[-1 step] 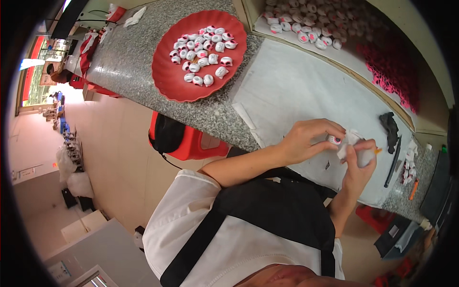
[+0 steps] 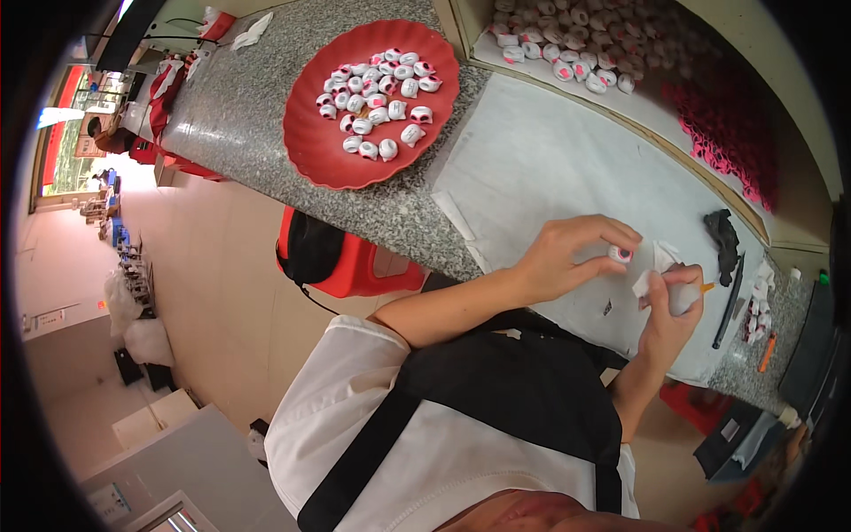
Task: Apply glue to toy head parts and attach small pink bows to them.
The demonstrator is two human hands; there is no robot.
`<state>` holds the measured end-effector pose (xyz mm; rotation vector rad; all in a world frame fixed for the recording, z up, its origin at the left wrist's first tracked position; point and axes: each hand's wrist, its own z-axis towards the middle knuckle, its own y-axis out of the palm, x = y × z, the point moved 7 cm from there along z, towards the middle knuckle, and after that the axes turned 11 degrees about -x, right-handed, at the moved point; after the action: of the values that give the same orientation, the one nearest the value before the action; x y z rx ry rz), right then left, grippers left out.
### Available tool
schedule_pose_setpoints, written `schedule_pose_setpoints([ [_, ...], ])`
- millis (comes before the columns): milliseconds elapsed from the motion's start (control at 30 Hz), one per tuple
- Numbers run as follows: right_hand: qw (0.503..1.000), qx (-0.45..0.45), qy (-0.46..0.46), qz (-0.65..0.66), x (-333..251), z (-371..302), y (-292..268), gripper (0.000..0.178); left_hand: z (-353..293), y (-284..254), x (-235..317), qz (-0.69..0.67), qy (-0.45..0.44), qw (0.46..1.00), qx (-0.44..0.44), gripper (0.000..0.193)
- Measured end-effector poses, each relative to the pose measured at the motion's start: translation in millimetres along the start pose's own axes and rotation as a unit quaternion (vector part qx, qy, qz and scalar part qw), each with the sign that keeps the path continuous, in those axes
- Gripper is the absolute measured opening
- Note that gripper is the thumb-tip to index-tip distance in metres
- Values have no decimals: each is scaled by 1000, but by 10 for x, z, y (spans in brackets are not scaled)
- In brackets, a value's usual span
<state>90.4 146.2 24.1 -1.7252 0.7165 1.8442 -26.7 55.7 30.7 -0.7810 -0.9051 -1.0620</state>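
Note:
Between the thumb and fingertips of my left hand [image 2: 572,257] is a small white figure piece [image 2: 620,254] with pink and dark marks. My right hand [image 2: 671,306] pinches a crumpled white tissue [image 2: 645,282], a short gap to the right of that piece. A whitish translucent object with a thin orange tip [image 2: 706,287] also shows within my right fingers; its kind is unclear. Both hands are above a white sheet [image 2: 567,160] on the worktop. Further left, a red scalloped plate [image 2: 310,146] carries many similar white pieces [image 2: 379,89].
A shelf box [image 2: 656,120] behind the sheet holds a heap of white pieces and pink parts [image 2: 722,146]. Right of my hands lie a black crumpled cloth [image 2: 722,241], a dark pen-like tool [image 2: 729,310] and an orange stick [image 2: 767,352]. A red stool [image 2: 355,270] stands below the counter.
My right hand has moved slightly right and down with the tissue, widening the gap to the piece in my left hand. The left hand has barely shifted.

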Motion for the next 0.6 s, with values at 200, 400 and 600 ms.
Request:
schedule_pose_setpoints([
  [200, 993, 65, 31, -91, 20, -6, -281, 14, -47, -249, -177, -178, -64, 980, 64, 25],
  [400, 997, 56, 42, -33, 127, -39, -252, 11, -23, -244, -165, -163, -74, 982, 59, 23],
  [600, 996, 44, 72, -10, 205, -83, -236, 11, -140, -681, 44, -65, -66, 989, 119, 18],
])
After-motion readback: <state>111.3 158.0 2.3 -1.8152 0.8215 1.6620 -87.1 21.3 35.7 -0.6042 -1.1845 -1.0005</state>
